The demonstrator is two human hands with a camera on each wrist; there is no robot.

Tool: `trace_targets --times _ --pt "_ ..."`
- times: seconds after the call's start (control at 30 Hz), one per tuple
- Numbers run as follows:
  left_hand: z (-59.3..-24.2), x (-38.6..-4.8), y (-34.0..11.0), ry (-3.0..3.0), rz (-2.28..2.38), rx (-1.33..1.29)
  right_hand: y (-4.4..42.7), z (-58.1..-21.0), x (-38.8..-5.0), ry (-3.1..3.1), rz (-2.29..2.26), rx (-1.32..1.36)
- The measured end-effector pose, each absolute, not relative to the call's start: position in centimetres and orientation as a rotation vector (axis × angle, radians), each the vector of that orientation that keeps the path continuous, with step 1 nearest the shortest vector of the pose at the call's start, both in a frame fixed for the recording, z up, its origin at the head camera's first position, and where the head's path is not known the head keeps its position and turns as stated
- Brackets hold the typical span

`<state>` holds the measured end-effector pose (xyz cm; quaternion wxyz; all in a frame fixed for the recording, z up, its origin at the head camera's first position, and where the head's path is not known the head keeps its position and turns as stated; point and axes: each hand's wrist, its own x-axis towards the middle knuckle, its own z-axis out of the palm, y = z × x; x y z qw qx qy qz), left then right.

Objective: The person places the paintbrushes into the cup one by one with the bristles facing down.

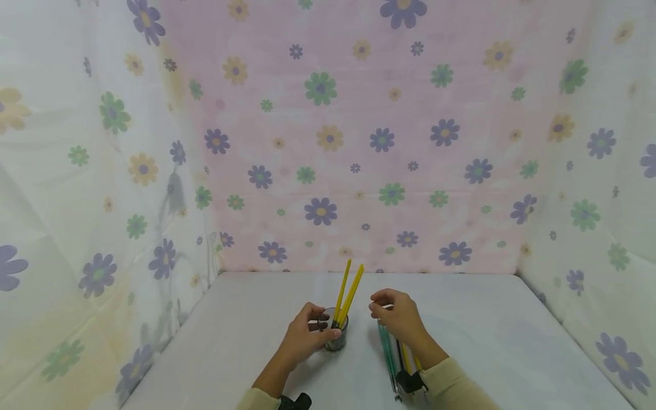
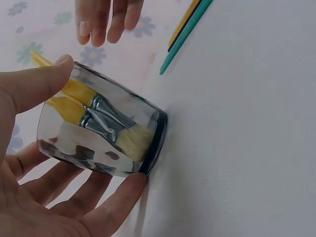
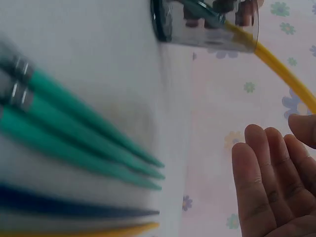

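Observation:
My left hand (image 1: 303, 339) holds a clear glass cup (image 1: 335, 344) with a dark base, thumb near the rim and fingers round its side. Yellow-handled paintbrushes (image 1: 351, 297) stand in it, bristles down, leaning to the right. The left wrist view shows their pale bristles (image 2: 134, 142) near the cup's bottom. To the right of the cup, my right hand (image 1: 402, 316) hovers with loosely bent fingers and nothing in them. Below it, green-handled brushes (image 1: 386, 352) lie side by side on the table, next to a dark blue handle (image 3: 74, 203) and a yellow one (image 3: 118, 230).
A white table (image 1: 246, 319) lies under everything. Flower-printed cloth (image 1: 359, 188) hangs behind it and along both sides. Black wrist straps (image 1: 295, 401) show on my forearms; the right one partly covers the loose brushes.

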<state>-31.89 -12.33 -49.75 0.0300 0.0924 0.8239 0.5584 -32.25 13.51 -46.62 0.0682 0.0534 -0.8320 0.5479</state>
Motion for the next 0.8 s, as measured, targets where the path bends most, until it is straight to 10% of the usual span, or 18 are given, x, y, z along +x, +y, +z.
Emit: trace_targets --times 0.8 --pt "-49.9 -31.7 -11.8 2.636 1.684 0.272 21.2 -46.7 -32.0 -2.809 1.380 -0.098"
